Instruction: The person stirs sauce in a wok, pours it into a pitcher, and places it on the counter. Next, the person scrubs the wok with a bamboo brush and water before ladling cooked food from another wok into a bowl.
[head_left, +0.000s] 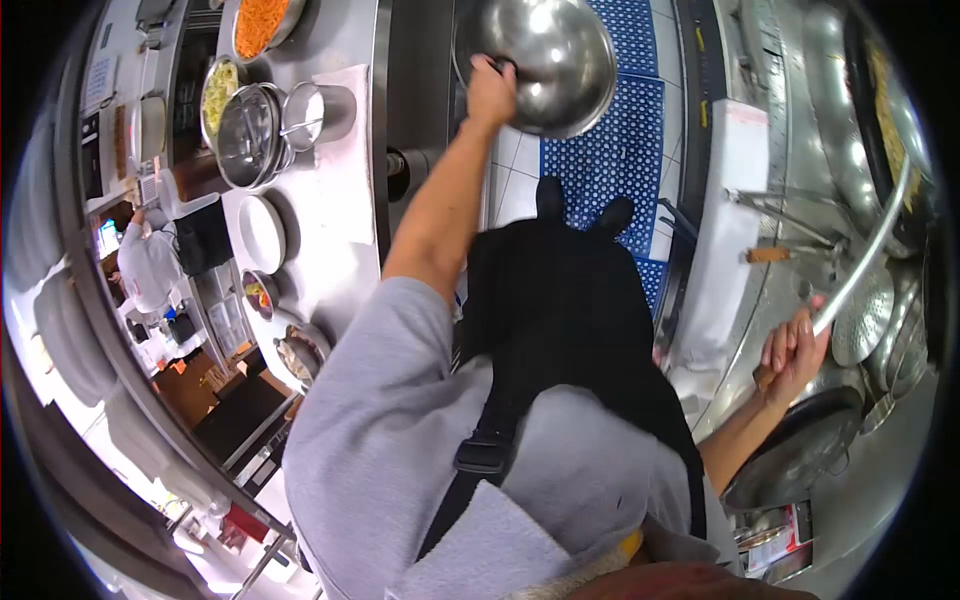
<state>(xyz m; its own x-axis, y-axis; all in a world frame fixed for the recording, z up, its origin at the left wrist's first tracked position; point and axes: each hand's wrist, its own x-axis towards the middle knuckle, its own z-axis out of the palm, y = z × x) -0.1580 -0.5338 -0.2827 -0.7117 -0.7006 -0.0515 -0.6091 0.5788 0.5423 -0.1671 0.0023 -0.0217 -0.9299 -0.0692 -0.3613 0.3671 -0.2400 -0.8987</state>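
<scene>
At the top centre, my left hand [490, 92] is closed on a small dark handle of a large, shiny, round metal lid [555, 75], held out above the floor. On the right, my right hand [795, 352] is wrapped round the lower end of a long metal handle [865, 255]. The handle runs up to a large dark pan [858, 60] with yellowish food [886, 120] at the upper right edge. What the far end of the handle carries is hard to make out there.
Left counter [335, 220]: bowl of orange shreds [260, 25], bowl of pale green pieces [218, 92], stacked metal bowls [245, 135], white plates [261, 233]. Right: perforated skimmer [862, 320], dark wok [800, 450], white ledge [725, 220]. Blue mat [600, 150] underfoot. Another person [150, 262] stands far left.
</scene>
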